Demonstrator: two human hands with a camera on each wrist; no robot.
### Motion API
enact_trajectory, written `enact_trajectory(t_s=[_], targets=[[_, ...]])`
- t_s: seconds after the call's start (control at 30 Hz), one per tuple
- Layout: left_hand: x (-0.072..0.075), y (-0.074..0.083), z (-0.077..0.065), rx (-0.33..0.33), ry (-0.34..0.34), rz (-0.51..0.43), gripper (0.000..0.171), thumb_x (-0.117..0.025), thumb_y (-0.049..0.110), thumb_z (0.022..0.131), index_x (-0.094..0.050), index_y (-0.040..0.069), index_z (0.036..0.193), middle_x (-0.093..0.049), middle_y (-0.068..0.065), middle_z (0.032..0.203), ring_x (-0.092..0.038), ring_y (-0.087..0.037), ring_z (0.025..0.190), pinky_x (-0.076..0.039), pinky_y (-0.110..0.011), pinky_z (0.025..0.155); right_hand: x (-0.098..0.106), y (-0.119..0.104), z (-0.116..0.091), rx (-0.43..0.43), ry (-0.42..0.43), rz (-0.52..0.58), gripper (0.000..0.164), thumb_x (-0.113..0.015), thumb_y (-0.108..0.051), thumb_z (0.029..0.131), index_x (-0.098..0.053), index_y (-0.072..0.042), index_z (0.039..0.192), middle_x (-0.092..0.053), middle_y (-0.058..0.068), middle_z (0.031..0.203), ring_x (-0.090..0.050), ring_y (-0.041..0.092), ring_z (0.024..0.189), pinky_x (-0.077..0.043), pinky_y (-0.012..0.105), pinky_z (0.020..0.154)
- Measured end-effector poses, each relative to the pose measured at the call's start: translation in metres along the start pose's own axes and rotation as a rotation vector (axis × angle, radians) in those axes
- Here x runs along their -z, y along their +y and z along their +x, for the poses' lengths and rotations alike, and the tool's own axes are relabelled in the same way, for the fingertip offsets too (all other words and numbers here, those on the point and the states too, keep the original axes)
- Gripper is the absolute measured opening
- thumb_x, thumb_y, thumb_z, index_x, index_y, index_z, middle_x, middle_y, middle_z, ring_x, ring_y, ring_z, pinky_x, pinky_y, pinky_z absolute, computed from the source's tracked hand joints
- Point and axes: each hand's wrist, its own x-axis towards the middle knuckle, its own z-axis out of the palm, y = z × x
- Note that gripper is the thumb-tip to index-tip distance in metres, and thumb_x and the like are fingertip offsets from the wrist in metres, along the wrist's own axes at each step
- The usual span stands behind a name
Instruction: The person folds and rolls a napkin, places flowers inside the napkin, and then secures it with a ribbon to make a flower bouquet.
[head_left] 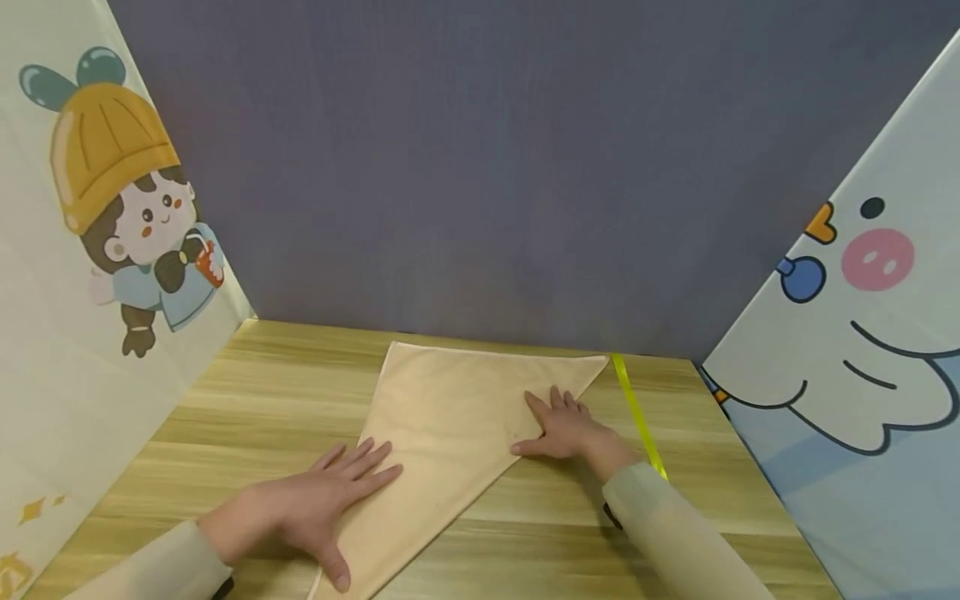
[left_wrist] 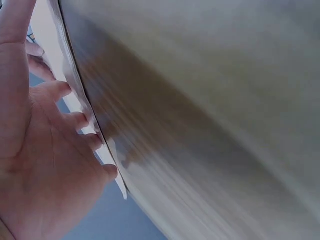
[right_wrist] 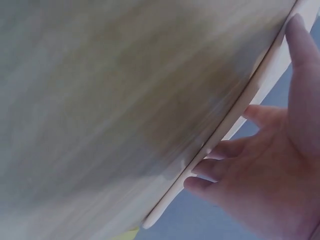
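A peach-coloured cloth (head_left: 442, 417), folded into a triangle, lies flat on the wooden table. Its long slanting edge faces the lower right, and its near corner runs out of the head view at the bottom. My left hand (head_left: 318, 504) rests on the cloth's left edge with fingers spread and thumb near the lower corner. On the slanting edge at the right, my right hand (head_left: 566, 429) presses with its fingers spread. Both wrist views show fingertips touching the cloth (right_wrist: 240, 107) along its edge.
A yellow strip (head_left: 637, 412) runs along the table (head_left: 720, 467) right of the cloth, partly behind the right forearm. A dark grey panel (head_left: 480, 167) stands at the back. Printed panels with cartoon figures flank the table on the left (head_left: 52, 350) and right (head_left: 862, 517).
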Motion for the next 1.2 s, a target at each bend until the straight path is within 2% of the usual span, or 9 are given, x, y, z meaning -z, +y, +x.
enact_trajectory(t_s=[0.2,0.47,0.8,1.0,1.2], targets=[[0.004,-0.004,0.012,0.019,-0.008,-0.006,0.146,-0.095,0.075,0.059,-0.026,0.021,0.176,-0.011,-0.022,0.184,-0.009,-0.054,0.168,-0.011,-0.08,0.128,0.006,0.009,0.006,-0.008,-0.009,0.027,0.109,-0.071,-0.07,0.097,-0.022,-0.016,0.177,-0.005,0.039,0.177,-0.005,0.063,0.164,-0.01,0.08,0.129],[0.011,-0.005,0.022,0.033,-0.02,-0.031,0.146,-0.096,0.073,0.06,-0.025,0.021,0.176,-0.007,-0.021,0.185,-0.006,-0.052,0.169,-0.006,-0.079,0.129,0.011,0.017,0.015,-0.013,-0.001,0.027,0.11,-0.072,-0.071,0.095,-0.022,-0.017,0.177,-0.005,0.039,0.178,-0.005,0.062,0.165,-0.009,0.08,0.129],[0.011,-0.014,0.023,0.018,0.02,-0.002,0.146,-0.097,0.074,0.057,-0.029,0.019,0.175,-0.013,-0.021,0.184,-0.011,-0.054,0.168,-0.007,-0.08,0.129,0.011,0.018,0.019,-0.037,-0.008,0.036,0.112,-0.07,-0.076,0.094,-0.021,-0.021,0.177,-0.004,0.036,0.179,-0.003,0.059,0.166,-0.008,0.079,0.13],[0.008,-0.011,0.025,0.033,0.004,-0.022,0.146,-0.094,0.078,0.059,-0.027,0.019,0.176,-0.009,-0.018,0.185,-0.006,-0.049,0.17,-0.003,-0.077,0.131,0.012,0.018,0.019,-0.037,-0.008,0.04,0.112,-0.073,-0.074,0.093,-0.022,-0.019,0.177,-0.005,0.036,0.179,-0.003,0.06,0.166,-0.008,0.08,0.129],[0.008,-0.008,0.024,0.021,0.012,-0.009,0.144,-0.093,0.079,0.06,-0.03,0.018,0.175,-0.013,-0.017,0.185,-0.01,-0.048,0.17,-0.005,-0.076,0.131,0.013,0.016,0.018,-0.028,0.004,0.035,0.113,-0.073,-0.072,0.094,-0.022,-0.015,0.177,-0.006,0.037,0.179,-0.004,0.06,0.166,-0.008,0.08,0.129]])
